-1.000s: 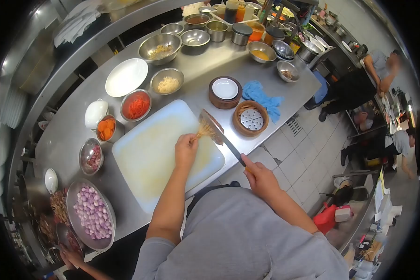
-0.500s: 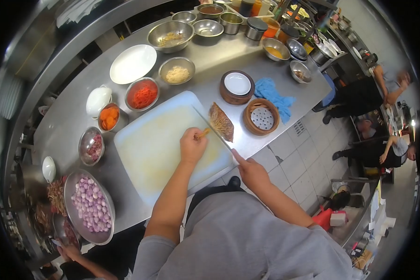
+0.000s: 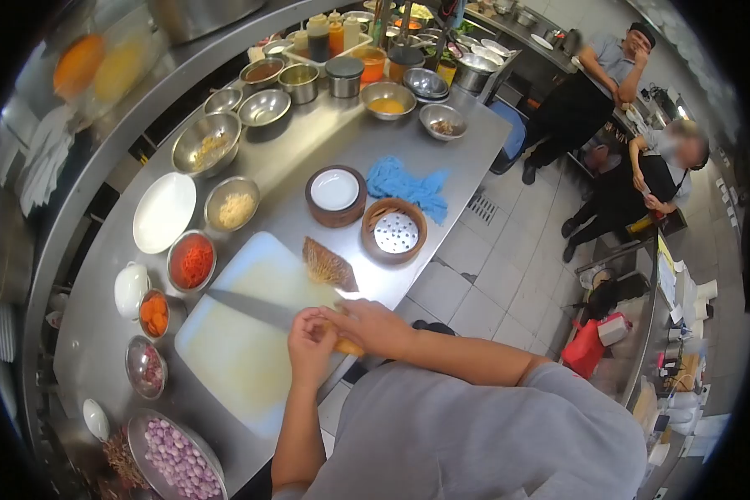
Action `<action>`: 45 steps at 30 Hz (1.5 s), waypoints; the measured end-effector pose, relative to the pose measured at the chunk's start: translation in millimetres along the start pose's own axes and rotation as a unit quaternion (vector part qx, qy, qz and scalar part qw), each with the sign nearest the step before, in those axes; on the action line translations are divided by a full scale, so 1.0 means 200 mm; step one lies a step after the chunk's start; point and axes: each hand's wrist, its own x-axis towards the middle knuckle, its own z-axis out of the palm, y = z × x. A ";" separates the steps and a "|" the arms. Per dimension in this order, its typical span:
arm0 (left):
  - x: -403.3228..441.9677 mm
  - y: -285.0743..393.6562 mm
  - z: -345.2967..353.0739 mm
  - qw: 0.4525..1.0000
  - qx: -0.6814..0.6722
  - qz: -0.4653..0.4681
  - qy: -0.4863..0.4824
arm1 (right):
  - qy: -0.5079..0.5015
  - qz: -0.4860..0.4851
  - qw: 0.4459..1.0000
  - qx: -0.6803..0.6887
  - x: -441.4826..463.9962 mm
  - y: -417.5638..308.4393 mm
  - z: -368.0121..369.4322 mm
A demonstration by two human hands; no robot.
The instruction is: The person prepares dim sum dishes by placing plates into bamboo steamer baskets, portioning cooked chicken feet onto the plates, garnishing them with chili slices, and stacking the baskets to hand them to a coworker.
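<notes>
Steel counter [image 3: 283, 192], hands [image 3: 375, 327] at knife [image 3: 254, 307], any lettering illegible

Worktable [image 3: 296, 158]: a long stainless-steel top slants through the middle of the frame.
Overhead shelf [image 3: 167, 73]: its metal edge curves along the upper left.
Floor [image 3: 517, 250]: pale square tiles spread right of centre, dark joints between them.
Drain [image 3: 482, 209]: a slotted grate sits in the tiling, near the table's edge.
Wall [image 3: 593, 12]: a pale stretch shows at upper right.
Light: a bright band crosses the tabletop, upper centre.
</notes>
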 end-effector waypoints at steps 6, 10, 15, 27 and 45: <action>0.17 0.08 0.24 0.987 0.162 0.001 -0.016 | -0.033 0.058 0.996 0.067 -0.12 0.47 -0.24; 0.29 0.03 0.38 0.910 0.400 0.087 0.070 | 0.161 0.056 0.984 0.048 -0.20 1.01 -0.69; 0.42 0.00 0.52 0.808 0.562 0.118 0.136 | 0.506 0.047 0.860 0.045 -0.48 1.79 -1.48; 0.41 0.18 0.78 0.810 0.561 -0.045 0.167 | 0.260 0.174 0.935 0.166 -0.23 2.22 -1.29; 0.82 0.00 0.52 0.680 0.720 -0.131 -0.047 | 0.028 0.155 0.987 0.025 -0.02 2.08 -0.74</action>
